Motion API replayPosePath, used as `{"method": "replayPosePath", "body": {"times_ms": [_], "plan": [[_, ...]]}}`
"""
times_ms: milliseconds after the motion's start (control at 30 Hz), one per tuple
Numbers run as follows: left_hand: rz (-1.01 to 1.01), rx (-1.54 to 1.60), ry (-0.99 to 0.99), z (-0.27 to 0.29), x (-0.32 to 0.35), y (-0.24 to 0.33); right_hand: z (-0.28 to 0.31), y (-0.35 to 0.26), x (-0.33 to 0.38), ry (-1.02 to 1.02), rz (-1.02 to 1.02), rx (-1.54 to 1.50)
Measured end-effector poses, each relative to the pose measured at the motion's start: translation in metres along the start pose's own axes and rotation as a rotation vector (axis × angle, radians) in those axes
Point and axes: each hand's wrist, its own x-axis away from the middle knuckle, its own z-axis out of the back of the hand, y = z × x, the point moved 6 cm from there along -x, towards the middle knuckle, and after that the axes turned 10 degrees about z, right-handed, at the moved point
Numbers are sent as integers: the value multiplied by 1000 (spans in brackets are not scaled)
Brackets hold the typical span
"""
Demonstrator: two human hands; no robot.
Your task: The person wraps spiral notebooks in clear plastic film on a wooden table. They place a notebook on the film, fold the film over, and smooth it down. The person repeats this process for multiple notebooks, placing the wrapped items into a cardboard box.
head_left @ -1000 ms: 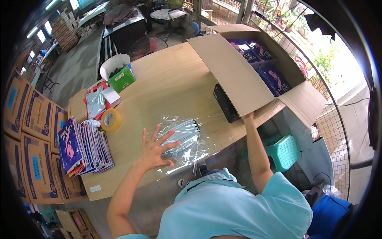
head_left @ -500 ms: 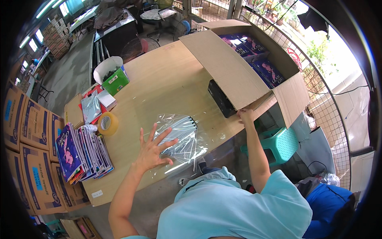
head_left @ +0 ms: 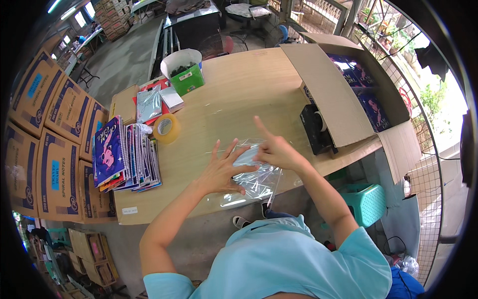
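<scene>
A clear plastic sleeve (head_left: 261, 184) lies at the table's front edge, with a pale flat item (head_left: 246, 155) inside it, largely covered by my hands. My left hand (head_left: 224, 172) rests on the sleeve's left side, its fingers spread wide. Over the sleeve's right side is my right hand (head_left: 280, 152), with the index finger stretched out away from me and the thumb apart from it. Its other fingers are curled under and partly hidden; I cannot make out any object in them. A black tape dispenser (head_left: 314, 129) stands to the right of that hand.
An open carton (head_left: 328, 94) with purple-covered packs occupies the right end. On the left are stacked spiral notebooks (head_left: 132, 157), a yellowish tape roll (head_left: 166, 128) and a green-and-white box (head_left: 188, 79). Brown cartons (head_left: 59, 174) rise beyond the left edge; a teal stool (head_left: 366, 204) stands right.
My right hand has left the tape dispenser and come left over the plastic sleeve. My left hand stays spread on the sleeve. The whole view has shifted.
</scene>
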Motion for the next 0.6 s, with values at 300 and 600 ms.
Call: {"method": "replayPosePath", "body": {"times_ms": [300,600], "plan": [[28,-29,259,1,11,20,-8,9,-21,-75,-91,709],[398,1298,416,29,-36,-34,42,14,69,134,277,284]]}}
